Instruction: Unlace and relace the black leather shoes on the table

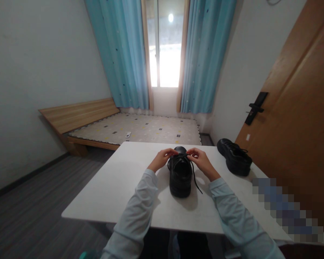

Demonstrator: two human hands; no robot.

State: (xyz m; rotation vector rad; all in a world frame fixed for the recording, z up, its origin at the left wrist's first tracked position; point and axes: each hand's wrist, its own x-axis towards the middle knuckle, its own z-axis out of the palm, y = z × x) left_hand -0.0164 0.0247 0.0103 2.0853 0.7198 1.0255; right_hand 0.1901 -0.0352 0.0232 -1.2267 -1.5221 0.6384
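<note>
A black lace-up shoe [180, 183] stands upright on the white table, its heel toward me and its toe pointing away. My left hand [162, 158] is at the left side of the lacing, thumb and fingers pinched on a black shoelace. On the other side my right hand [201, 160] pinches the lace near the top of the shoe's tongue. One loose shoelace end [196, 182] trails down the right side and rests on the tabletop. Fine detail of the lace between my fingers is too small to make out.
Another black shoe [234, 158] sits at the table's far right edge. The white table [110, 190] spreads around my arms. Beyond it are a bed [151, 127] with a white remote [128, 135], blue curtains [126, 54] and a wooden door [294, 108] on the right.
</note>
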